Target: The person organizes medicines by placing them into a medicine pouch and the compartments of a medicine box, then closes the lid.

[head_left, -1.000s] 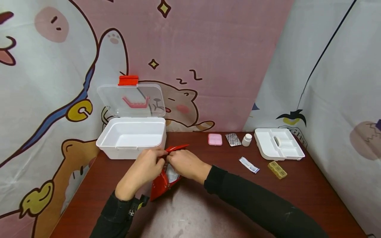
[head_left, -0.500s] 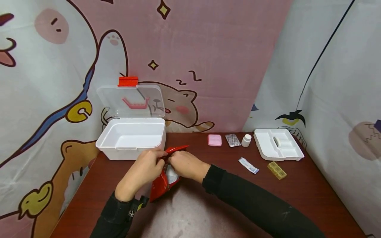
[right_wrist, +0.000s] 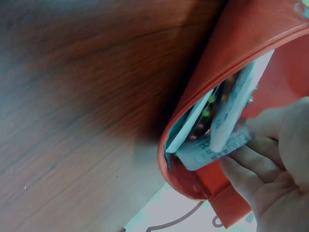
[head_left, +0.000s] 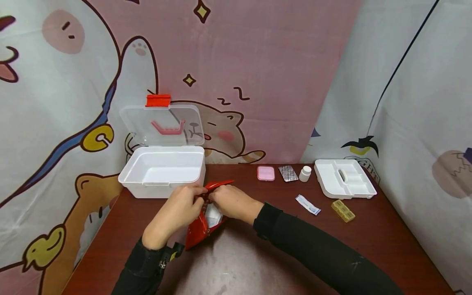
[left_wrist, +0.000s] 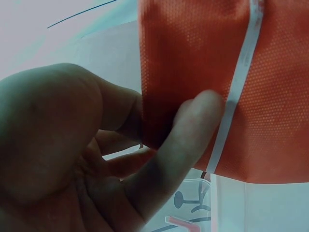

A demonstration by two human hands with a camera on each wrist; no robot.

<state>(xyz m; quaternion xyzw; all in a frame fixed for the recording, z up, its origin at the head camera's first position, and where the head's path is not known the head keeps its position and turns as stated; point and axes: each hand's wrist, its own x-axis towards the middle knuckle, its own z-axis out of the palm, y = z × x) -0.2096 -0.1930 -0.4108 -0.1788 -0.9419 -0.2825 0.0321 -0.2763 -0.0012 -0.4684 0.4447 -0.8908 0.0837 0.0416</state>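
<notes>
A red zip pouch [head_left: 198, 232] is propped on the table, its mouth spread. My left hand [head_left: 183, 207] pinches its upper edge; in the left wrist view the index finger [left_wrist: 195, 128] lies on the red fabric near a pale strip. My right hand [head_left: 234, 203] reaches into the mouth from the right. In the right wrist view, its thumb and fingers pinch the end of a small printed silvery packet [right_wrist: 212, 151] inside. Beside that packet stand white flat items [right_wrist: 241, 99] and a dark strip with coloured spots. Further contents are hidden.
Behind the pouch stands a white box [head_left: 162, 174] with its clear lid [head_left: 166, 114] raised. Toward the right lie a pink case [head_left: 266, 173], blister pack [head_left: 288, 173], white bottle [head_left: 305, 173], white sachet [head_left: 307, 205], yellow pill case [head_left: 343, 210] and divided white tray [head_left: 328, 184].
My right hand has drawn slightly right and up at the pouch mouth, showing more of the white contents. My left hand keeps its hold on the pouch edge.
</notes>
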